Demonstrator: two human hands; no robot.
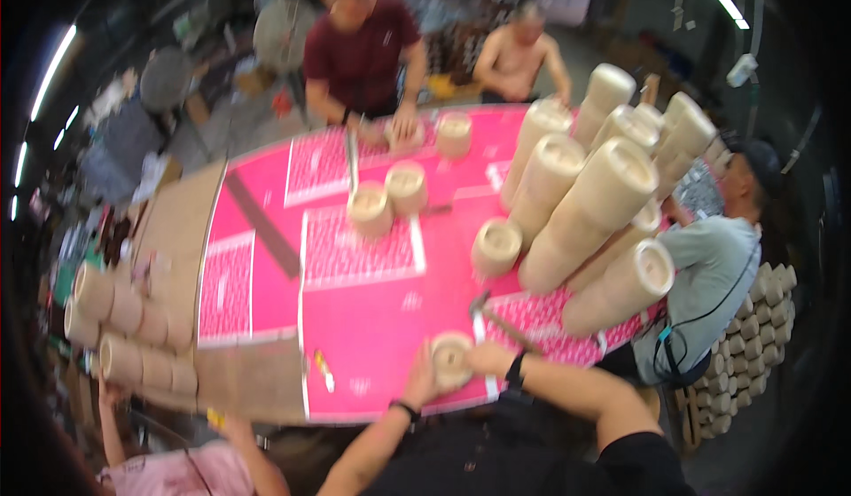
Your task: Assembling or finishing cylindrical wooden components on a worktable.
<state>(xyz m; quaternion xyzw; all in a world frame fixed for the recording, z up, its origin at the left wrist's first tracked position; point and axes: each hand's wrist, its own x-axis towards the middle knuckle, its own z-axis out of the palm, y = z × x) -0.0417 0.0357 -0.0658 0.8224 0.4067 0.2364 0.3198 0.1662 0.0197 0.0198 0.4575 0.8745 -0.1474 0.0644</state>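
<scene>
At the near edge of the pink-covered table stands a pale beige round block (pixel 451 361) with a recessed top. My left hand (pixel 423 379) is closed around its left side. My right hand (pixel 489 357) is closed at its right rim, its fingertips over the recess; blur hides whether they hold anything small. Just beyond my right hand lies a hammer (pixel 505 323), its head toward the table's middle. To the left of my left hand rests a small yellow-and-white tool (pixel 324 370).
Tall stacks of beige blocks (pixel 589 212) crowd the right side, with a single block (pixel 496 248) beside them. Two blocks (pixel 370 210) stand mid-table near a dark strip (pixel 262 226). More stacks (pixel 133 310) lie at left. Other people work around the table, at far side, right and lower left.
</scene>
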